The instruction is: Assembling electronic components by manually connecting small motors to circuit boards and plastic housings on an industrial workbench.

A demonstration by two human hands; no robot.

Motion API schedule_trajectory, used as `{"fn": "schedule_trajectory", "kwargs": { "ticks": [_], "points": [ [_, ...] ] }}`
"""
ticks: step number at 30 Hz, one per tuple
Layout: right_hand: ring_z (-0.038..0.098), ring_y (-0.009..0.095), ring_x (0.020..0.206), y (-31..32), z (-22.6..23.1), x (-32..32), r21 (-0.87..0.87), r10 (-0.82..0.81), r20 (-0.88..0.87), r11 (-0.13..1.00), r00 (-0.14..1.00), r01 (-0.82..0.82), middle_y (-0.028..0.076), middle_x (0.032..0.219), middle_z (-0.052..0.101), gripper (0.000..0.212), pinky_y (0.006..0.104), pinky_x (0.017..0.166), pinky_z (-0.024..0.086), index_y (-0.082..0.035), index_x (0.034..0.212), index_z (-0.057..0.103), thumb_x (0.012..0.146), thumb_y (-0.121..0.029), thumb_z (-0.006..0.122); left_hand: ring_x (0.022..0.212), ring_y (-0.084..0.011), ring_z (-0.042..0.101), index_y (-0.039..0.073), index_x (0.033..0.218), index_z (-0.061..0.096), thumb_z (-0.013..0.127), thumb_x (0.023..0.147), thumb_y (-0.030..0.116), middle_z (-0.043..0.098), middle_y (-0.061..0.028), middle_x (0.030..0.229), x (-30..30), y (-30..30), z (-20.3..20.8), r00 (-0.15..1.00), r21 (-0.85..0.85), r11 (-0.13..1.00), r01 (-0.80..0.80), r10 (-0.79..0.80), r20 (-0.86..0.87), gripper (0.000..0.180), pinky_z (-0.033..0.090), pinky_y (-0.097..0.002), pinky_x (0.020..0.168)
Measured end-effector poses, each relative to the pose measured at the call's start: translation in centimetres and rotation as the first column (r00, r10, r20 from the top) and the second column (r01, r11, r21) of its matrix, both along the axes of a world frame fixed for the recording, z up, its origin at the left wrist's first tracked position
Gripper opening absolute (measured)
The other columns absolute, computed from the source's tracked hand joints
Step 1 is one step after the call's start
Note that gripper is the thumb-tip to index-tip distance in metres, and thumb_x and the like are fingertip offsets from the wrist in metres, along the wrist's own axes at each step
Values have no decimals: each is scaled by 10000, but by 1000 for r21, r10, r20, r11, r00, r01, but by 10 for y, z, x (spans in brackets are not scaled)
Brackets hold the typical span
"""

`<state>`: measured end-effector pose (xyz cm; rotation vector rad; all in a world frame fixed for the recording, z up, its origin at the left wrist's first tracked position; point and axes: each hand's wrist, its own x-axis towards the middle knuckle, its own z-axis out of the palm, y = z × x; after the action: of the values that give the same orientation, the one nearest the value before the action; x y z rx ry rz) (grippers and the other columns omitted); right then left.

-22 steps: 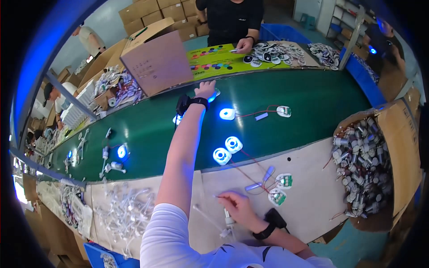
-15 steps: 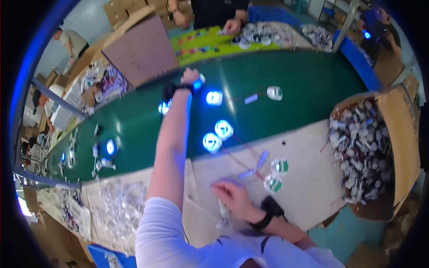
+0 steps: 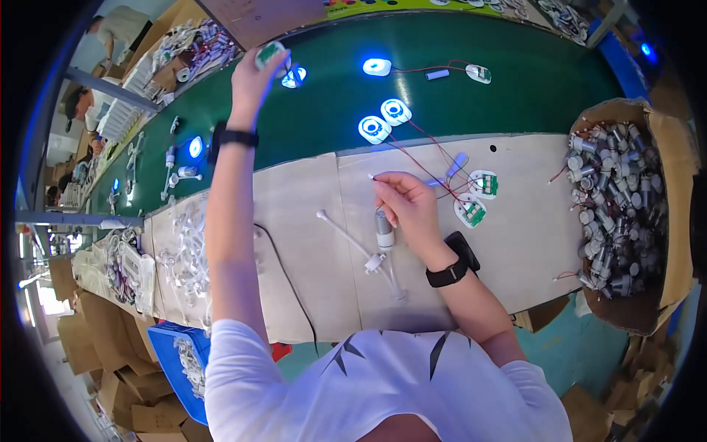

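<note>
My left hand point(image 3: 252, 87) reaches out over the green conveyor belt point(image 3: 324, 96). It grips a white-backed green circuit board point(image 3: 270, 53), and a blue-lit white lamp disc point(image 3: 294, 76) lies just right of the fingers. My right hand point(image 3: 414, 210) is above the pale worktable, thumb and forefinger pinched on a small white plug point(image 3: 371, 176). Below those fingers is a grey and white cylindrical motor point(image 3: 384, 232). It lies against a white plastic part with thin arms point(image 3: 374, 262). Two glowing discs point(image 3: 385, 121) at the belt's near edge are wired to green boards point(image 3: 477, 197) on the table.
A carton point(image 3: 674, 214) heaped with small motors stands at the right. Clear plastic parts point(image 3: 188, 258) pile up left of my left arm. A black cable point(image 3: 283, 283) crosses the table, and a dark phone-like object point(image 3: 462, 250) lies by my right wrist. A blue bin point(image 3: 173, 361) sits lower left.
My view has tilted downward. My left hand has moved left over the belt and now holds up the circuit board. My right hand's fingers have come together on the plug.
</note>
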<state>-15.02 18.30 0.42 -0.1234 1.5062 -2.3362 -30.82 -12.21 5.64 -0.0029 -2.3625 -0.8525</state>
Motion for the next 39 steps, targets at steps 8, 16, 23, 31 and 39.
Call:
{"fn": "schedule_trajectory", "kwargs": {
  "ticks": [8, 16, 23, 31, 39],
  "points": [
    [482, 27, 607, -5, 6, 6, 30, 34, -72, 999, 997, -32, -7, 716, 565, 124, 173, 537, 373, -12, 908, 605, 879, -132, 586, 537, -43, 507, 83, 1110, 488, 578, 908, 239, 567, 10, 789, 174, 112, -24, 930, 761, 649, 23, -293, 222, 271, 348, -158, 419],
    [483, 43, 700, -32, -2, 15, 184, 108, -251, 981, 962, -62, -11, 774, 540, 122, 199, 624, 392, -10, 909, 585, 893, -127, 556, 610, -52, 433, 54, 1208, 391, 422, 973, 205, 514, -11, 842, 212, 138, -50, 872, 894, 444, 60, -460, 170, 281, 332, -180, 510],
    [562, 223, 694, -39, -16, 17, 380, -1, -528, 894, 849, 237, 85, 844, 523, 89, 313, 618, 454, -50, 855, 609, 828, -134, 604, 706, -102, 488, 28, 1214, 378, 364, 975, 152, 524, -68, 981, 215, 142, -64, 877, 908, 396, 135, -474, 76, 270, 418, -224, 596],
    [555, 254, 676, -36, -10, 17, 436, 21, -613, 843, 790, 316, 87, 796, 526, 72, 352, 588, 436, -45, 827, 604, 810, -115, 612, 713, -111, 499, 25, 1225, 363, 358, 972, 134, 530, -78, 994, 217, 142, -67, 884, 909, 391, 146, -464, 58, 276, 433, -239, 618],
    [555, 255, 658, -36, -10, 17, 445, 40, -607, 845, 794, 297, 88, 771, 533, 76, 356, 578, 433, -39, 831, 606, 818, -113, 607, 609, -66, 479, 20, 1195, 348, 391, 971, 110, 537, -43, 896, 217, 142, -70, 909, 678, 715, 170, -380, 173, 245, 386, -196, 540]
  ]
}}
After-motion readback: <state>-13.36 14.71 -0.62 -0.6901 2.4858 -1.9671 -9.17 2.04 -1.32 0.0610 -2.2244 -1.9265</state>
